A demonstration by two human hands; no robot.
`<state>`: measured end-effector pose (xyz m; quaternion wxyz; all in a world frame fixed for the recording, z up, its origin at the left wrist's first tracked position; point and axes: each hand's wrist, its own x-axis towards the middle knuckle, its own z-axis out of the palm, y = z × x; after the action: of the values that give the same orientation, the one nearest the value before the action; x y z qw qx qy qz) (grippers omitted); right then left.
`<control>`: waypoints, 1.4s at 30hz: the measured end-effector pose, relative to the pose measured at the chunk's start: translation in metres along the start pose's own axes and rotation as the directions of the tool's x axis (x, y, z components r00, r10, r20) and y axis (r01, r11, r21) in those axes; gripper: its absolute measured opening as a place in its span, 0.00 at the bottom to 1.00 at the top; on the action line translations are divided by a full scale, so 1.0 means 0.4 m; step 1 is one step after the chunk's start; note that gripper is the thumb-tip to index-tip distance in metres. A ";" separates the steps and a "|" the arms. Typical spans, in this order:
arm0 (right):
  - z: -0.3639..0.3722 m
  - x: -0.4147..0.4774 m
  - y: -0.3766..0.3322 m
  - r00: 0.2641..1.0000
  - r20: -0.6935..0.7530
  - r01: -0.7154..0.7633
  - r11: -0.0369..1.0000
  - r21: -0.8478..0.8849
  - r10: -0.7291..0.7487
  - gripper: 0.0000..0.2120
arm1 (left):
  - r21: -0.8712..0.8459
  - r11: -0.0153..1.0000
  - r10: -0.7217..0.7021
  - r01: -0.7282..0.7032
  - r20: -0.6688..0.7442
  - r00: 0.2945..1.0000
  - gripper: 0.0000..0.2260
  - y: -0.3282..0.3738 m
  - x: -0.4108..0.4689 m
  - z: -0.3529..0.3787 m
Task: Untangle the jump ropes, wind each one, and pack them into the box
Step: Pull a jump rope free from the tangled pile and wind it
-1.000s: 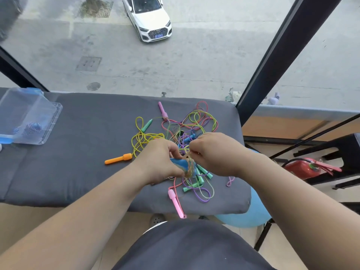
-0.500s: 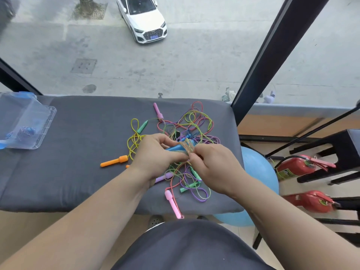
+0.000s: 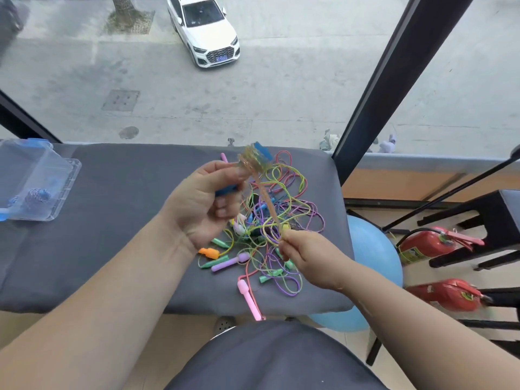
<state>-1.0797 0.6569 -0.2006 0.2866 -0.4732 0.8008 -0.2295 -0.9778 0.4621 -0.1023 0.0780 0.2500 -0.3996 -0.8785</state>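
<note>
My left hand (image 3: 201,204) is raised above the pile and grips a pair of blue handles (image 3: 263,151) with rope wound round them. A blurred stretch of that rope (image 3: 266,201) runs down to my right hand (image 3: 308,254), which pinches it just above the pile. The tangle of coloured jump ropes (image 3: 277,218) lies on the grey padded bench (image 3: 112,220), with green, purple, orange and pink handles (image 3: 249,298) sticking out. A clear plastic box (image 3: 33,181) with blue latches sits at the bench's far left and holds one wound rope (image 3: 36,197).
A black window post (image 3: 377,85) rises right of the bench. A blue exercise ball (image 3: 371,266), two red fire extinguishers (image 3: 433,244) and a black stool (image 3: 478,220) stand on the floor to the right. My dark-clothed lap is at the bottom.
My left hand has lifted the blue handles up off the pile. My right hand has drawn back and down along the rope. The view has shifted closer.
</note>
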 end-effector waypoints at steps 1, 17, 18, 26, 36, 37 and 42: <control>-0.006 0.008 0.018 0.999 0.001 -0.038 0.999 -0.021 0.038 0.11 | 0.042 0.999 -0.005 0.003 0.037 0.999 0.09 0.017 0.000 0.002; -0.142 0.112 -0.017 0.923 -0.094 -0.292 0.838 0.461 0.373 0.15 | 0.782 0.588 -0.274 0.206 -0.047 0.961 0.14 -0.117 -0.028 -0.084; -0.138 0.113 -0.032 0.927 -0.085 -0.274 0.817 0.508 0.364 0.15 | 0.838 0.512 -0.231 0.190 -0.079 0.970 0.14 -0.126 -0.024 -0.091; -0.110 0.082 -0.139 0.952 -0.105 -0.151 0.738 0.658 0.289 0.15 | 0.997 0.057 0.114 0.053 -0.060 0.992 0.12 -0.169 0.028 -0.106; -0.060 0.003 -0.134 0.994 -0.110 0.015 0.935 0.355 0.026 0.21 | 0.317 0.939 -0.016 0.129 -0.336 0.942 0.20 -0.104 0.062 -0.062; -0.057 -0.001 -0.123 0.993 -0.112 0.013 0.946 0.323 0.024 0.20 | 0.244 0.962 -0.049 0.125 -0.293 0.955 0.20 -0.098 0.059 -0.056; -0.050 -0.011 -0.092 0.989 -0.148 0.020 0.972 0.235 0.016 0.17 | 0.143 0.976 -0.156 0.163 -0.061 0.986 0.13 -0.092 0.024 -0.013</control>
<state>-1.0683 0.6464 -0.1614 0.2800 -0.4181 0.7865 -0.3581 -0.9810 0.4801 -0.1362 -0.0017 0.3079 -0.4401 -0.8435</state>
